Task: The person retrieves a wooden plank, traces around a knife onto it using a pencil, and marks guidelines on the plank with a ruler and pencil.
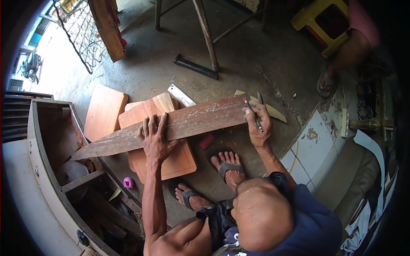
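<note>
A long, worn brown wooden plank [205, 115] with a tapered left end lies across several stacked smooth wooden boards [164, 164]. My left hand [156, 138] grips it left of its middle, fingers spread over its top and thumb by the near edge. At the plank's right end, my right hand [260, 128] holds a slim dark green pencil [253, 115] between its fingers, with one end by the plank's end. A metal ruler [181, 95] sticks out from behind the plank. Near my right hand, a pale yellowish strip [275, 113] and a dark blade-like piece [259, 98] are on the floor.
A wooden cabinet frame [83, 181] lies at left, with a pink tape measure [128, 182] beside it. Beyond are a black tube [195, 67] and wooden stand legs [205, 34]. Another person's leg [352, 49] and a yellow stool [322, 21] are at upper right.
</note>
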Demonstrator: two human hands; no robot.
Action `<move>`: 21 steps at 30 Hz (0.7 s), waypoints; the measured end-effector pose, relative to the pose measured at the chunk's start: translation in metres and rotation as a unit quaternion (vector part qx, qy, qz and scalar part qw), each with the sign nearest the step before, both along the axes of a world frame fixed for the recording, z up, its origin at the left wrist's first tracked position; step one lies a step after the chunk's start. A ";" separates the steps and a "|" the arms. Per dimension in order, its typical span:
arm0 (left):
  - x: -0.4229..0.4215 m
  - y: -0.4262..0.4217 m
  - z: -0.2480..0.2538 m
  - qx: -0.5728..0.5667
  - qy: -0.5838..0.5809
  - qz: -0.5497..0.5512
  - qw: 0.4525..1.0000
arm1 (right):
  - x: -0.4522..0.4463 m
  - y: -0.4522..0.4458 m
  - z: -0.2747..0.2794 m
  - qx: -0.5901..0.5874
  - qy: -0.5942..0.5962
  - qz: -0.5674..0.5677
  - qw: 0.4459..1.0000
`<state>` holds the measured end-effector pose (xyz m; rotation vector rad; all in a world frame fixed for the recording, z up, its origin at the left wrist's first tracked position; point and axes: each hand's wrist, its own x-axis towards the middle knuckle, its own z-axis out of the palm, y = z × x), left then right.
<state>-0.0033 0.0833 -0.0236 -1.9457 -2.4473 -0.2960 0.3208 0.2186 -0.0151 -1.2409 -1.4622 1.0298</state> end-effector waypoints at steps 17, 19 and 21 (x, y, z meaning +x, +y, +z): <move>-0.001 -0.002 -0.002 -0.011 0.004 -0.003 1.000 | -0.029 0.003 0.008 0.043 -0.144 0.049 0.987; -0.001 -0.002 -0.001 -0.012 0.006 -0.004 1.000 | -0.027 0.007 0.001 0.070 -0.144 0.037 0.986; -0.001 -0.001 -0.002 -0.007 0.007 -0.005 1.000 | -0.028 0.007 0.003 0.079 -0.150 0.039 0.985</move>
